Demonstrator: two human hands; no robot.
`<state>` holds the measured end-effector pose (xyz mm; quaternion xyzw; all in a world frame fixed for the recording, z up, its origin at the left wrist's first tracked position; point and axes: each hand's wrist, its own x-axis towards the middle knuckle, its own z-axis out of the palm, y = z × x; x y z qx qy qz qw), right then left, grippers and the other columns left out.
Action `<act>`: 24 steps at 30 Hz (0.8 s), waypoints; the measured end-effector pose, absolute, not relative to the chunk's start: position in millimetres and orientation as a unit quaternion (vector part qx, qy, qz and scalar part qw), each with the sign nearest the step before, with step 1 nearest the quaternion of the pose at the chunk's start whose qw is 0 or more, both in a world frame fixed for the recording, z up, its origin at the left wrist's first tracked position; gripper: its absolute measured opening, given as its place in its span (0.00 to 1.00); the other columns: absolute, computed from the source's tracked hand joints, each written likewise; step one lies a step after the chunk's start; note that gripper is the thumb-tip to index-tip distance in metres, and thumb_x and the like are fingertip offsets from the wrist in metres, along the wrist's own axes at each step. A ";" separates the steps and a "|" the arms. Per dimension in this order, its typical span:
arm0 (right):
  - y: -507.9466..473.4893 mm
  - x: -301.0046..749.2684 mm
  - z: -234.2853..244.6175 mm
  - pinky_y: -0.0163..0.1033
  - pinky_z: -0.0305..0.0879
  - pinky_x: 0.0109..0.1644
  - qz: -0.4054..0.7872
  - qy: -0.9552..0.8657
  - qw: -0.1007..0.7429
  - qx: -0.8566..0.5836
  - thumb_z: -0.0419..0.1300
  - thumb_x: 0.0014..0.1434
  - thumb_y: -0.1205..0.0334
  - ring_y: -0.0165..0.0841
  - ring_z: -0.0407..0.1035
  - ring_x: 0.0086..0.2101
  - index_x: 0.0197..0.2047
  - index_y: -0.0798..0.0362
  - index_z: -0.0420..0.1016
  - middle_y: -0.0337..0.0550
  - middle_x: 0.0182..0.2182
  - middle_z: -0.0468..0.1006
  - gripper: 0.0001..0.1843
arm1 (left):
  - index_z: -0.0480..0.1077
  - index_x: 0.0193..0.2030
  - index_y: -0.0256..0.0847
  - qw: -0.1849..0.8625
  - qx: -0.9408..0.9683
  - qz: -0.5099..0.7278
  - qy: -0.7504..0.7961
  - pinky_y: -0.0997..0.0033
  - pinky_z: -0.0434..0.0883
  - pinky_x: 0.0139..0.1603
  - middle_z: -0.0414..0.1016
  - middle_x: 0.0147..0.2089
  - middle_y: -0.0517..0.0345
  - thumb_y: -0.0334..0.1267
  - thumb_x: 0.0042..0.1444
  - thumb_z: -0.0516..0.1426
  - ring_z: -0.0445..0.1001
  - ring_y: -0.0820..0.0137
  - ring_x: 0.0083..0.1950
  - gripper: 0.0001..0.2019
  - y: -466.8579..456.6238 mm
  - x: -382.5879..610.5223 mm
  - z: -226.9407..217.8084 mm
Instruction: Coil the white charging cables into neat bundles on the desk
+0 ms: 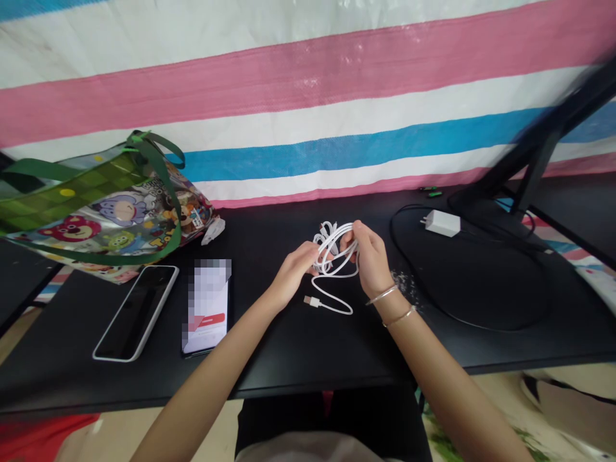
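A white charging cable (pixel 332 260) is bunched into loose loops above the black table (pixel 298 346). My left hand (pixel 294 269) pinches the left side of the bundle. My right hand (pixel 368 256), with two thin bangles on the wrist, grips the loops from the right. One end of the cable trails down onto the table and curves round to a USB plug (pixel 312 300) just below my left hand.
A white charger block (pixel 441 222) with a black cord lies at the right on a round black stand base (pixel 476 276). Two phones lie at the left: a dark one (pixel 136 312) and a lit one (pixel 206 307). A cartoon-print bag (pixel 101 218) sits behind them.
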<state>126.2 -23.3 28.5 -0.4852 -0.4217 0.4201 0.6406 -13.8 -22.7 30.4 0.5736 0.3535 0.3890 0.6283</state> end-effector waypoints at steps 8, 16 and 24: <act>-22.5 127.1 28.9 0.31 0.46 0.18 0.409 -0.435 0.641 -0.483 0.57 0.46 0.31 0.22 0.50 0.15 0.17 0.51 0.62 0.33 0.13 0.62 0.30 | 0.67 0.25 0.39 0.666 0.548 0.373 0.343 0.73 0.66 0.36 0.65 0.28 0.60 0.53 0.50 0.56 0.67 0.70 0.35 0.18 -22.8 -13.2 28.9; -19.7 127.9 31.5 0.32 0.48 0.19 0.391 -0.447 0.647 -0.478 0.54 0.51 0.34 0.23 0.48 0.15 0.17 0.50 0.61 0.32 0.13 0.59 0.28 | 0.72 0.39 0.40 0.407 0.721 0.394 0.398 0.67 0.71 0.44 0.74 0.41 0.52 0.43 0.57 0.53 0.72 0.64 0.44 0.11 -19.2 -25.9 53.1; -15.2 127.0 32.6 0.32 0.46 0.17 0.429 -0.431 0.644 -0.465 0.52 0.51 0.33 0.23 0.49 0.15 0.17 0.50 0.59 0.32 0.13 0.60 0.29 | 0.72 0.45 0.51 0.303 0.776 0.395 0.386 0.60 0.75 0.45 0.75 0.48 0.56 0.46 0.62 0.52 0.72 0.63 0.47 0.10 -73.5 -74.0 79.5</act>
